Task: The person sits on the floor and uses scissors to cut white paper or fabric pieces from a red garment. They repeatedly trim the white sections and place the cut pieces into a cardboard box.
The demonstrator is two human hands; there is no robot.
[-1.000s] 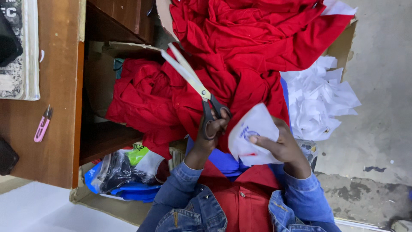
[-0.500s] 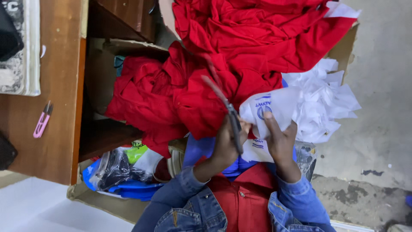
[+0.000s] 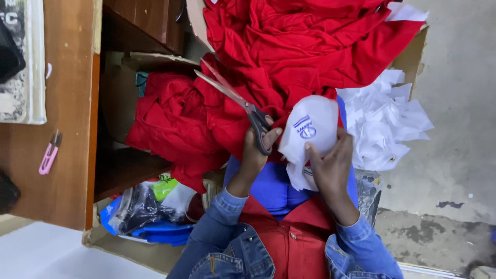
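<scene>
I am holding the scissors [image 3: 243,106] in my left hand [image 3: 257,150], blades parted over the red cloth [image 3: 289,57]. My right hand [image 3: 330,165] is gripping a white patch [image 3: 310,129] over my lap, seemingly uncut. White scraps [image 3: 387,124] are piling beside it.

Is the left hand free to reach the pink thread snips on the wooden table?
Probably not: the left hand holds the scissors, and the pink snips lie far across the wooden table.
</scene>
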